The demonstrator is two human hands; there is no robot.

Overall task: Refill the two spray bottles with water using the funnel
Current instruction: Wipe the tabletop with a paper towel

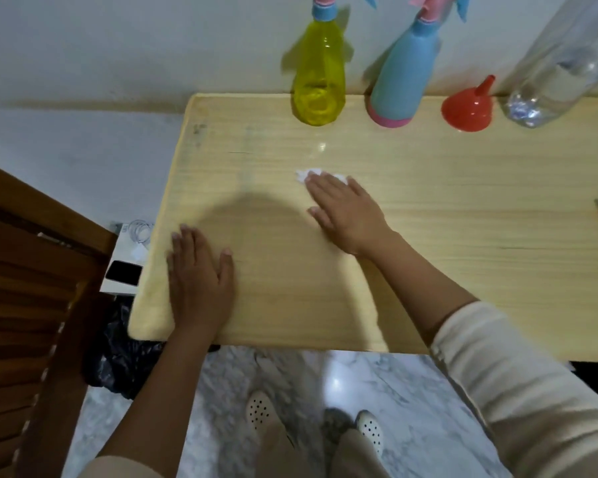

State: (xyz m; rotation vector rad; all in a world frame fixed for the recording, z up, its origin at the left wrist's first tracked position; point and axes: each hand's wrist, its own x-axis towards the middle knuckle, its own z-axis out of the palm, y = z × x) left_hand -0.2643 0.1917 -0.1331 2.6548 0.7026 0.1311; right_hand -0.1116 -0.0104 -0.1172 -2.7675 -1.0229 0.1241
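Two spray bottles stood at the far edge of the desk (428, 219), against the wall: one yellow spray bottle (320, 77), see-through, and just to its right one blue spray bottle (403, 77) with a pink base. Both had their spray heads on. Right of them sat one red funnel (468, 106), mouth down and spout up, and beside that one clear bottle (560, 70) holding water, its top out of view.

Both hands lay on the desk, grasping nothing. The left hand (199, 277) rested flat near the left front corner, fingers straight. The right hand (346, 212) lay flat mid-desk, well short of the bottles, its straight fingertips pressing on one small white tissue (302, 174).

Off the desk's left side, lower down, lay one dark phone (123, 272) on a white surface, with one black bag (118, 357) below it. Two perforated white shoes (259, 410) showed on the marbled floor.
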